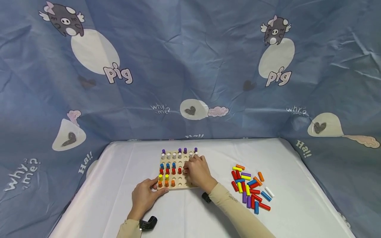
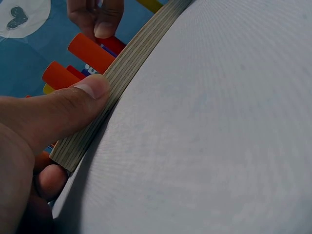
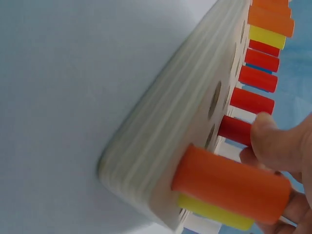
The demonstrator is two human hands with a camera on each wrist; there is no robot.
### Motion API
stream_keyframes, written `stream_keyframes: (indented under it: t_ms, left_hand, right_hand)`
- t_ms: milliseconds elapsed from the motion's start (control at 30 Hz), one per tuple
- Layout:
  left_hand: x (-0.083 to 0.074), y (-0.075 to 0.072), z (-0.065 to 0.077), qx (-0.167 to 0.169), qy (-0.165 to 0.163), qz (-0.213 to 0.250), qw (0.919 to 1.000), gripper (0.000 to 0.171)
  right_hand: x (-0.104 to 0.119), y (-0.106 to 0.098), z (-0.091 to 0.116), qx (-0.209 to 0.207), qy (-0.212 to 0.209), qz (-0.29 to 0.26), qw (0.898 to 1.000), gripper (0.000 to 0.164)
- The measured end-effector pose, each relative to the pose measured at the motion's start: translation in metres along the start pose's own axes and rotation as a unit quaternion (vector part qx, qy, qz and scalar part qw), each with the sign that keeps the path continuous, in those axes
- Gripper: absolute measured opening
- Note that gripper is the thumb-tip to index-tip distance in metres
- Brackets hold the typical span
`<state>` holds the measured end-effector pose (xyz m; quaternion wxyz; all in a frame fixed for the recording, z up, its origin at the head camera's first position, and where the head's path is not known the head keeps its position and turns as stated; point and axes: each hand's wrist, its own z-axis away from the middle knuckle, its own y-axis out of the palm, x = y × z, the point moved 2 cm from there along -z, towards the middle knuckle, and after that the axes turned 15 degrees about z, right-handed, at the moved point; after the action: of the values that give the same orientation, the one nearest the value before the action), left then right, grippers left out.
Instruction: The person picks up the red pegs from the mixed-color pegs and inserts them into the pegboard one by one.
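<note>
A wooden pegboard (image 1: 177, 178) lies on the table with rows of coloured pegs upright in its holes. My left hand (image 1: 146, 196) grips the near left corner, its thumb (image 2: 92, 87) against the front edge and fingers round the side. On the board's right half, my right hand (image 1: 197, 170) pinches a red peg (image 3: 235, 130) between thumb and fingers, in line with the other red pegs; its lower end is at a hole. Orange pegs (image 1: 166, 183) stand in the nearest row, with yellow, red, blue, white and purple ones behind. An orange peg (image 3: 229, 183) stands at the near right corner.
Loose pegs (image 1: 244, 187) in several colours lie heaped on the white tablecloth (image 1: 205, 221), right of the board. Black wrist-worn devices (image 1: 148, 223) sit at both wrists. A blue printed curtain (image 1: 190, 66) surrounds the table at the back and sides.
</note>
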<state>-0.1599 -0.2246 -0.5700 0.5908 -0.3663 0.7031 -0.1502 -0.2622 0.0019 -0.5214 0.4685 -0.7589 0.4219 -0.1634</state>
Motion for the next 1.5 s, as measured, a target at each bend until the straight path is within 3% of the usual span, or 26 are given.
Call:
stream_keyframes:
  t_ms: [233,733,1000,1233,1400,1500]
  left_hand:
    - [0.000,0.000,0.002,0.007,-0.012,0.011,0.9999,0.076]
    - [0.003,-0.001,0.005,0.005,-0.011,0.004,0.9999,0.076]
    - [0.000,-0.001,0.003,-0.004,-0.005,0.012,0.9999,0.076]
    - [0.000,-0.001,0.001,-0.004,-0.005,0.007,1.0000,0.076]
    - [-0.001,-0.001,0.000,-0.004,-0.003,0.007,1.0000,0.075]
    - [0.000,-0.001,0.000,-0.004,-0.004,0.006,1.0000,0.075]
  right_hand:
    - [-0.002,0.002,0.001,0.026,-0.003,0.002,1.000,0.010]
    - [0.002,0.009,0.008,-0.027,0.000,0.007,1.000,0.022]
    - [-0.007,-0.007,0.005,0.048,0.041,-0.065,0.996,0.030]
    - [-0.044,-0.033,0.014,0.057,0.080,-0.133,0.986,0.023]
    - [-0.094,-0.043,0.039,0.071,0.093,-0.117,0.986,0.008]
    - [-0.124,-0.046,0.057,0.095,0.113,-0.098,0.984,0.007]
